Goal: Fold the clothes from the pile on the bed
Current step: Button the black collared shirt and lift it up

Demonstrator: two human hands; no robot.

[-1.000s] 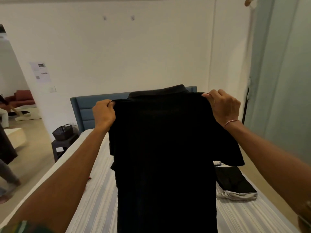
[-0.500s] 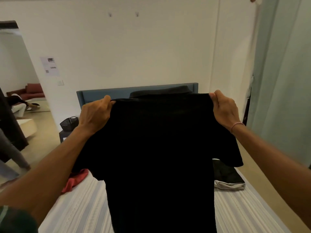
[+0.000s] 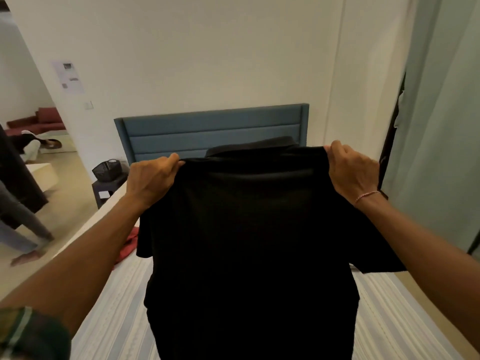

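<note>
Up in the air — black shirt (image 3: 249, 242), above the striped bed (image 3: 114, 307). Pinched at each shoulder — left hand (image 3: 152, 179), right hand (image 3: 352, 171).

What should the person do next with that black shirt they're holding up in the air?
Probably lower it flat onto the striped bed. The left hand and right hand each pinch a shoulder of the black shirt, which hangs spread and straight above the mattress, so it seems ready to lay down for folding.
</note>
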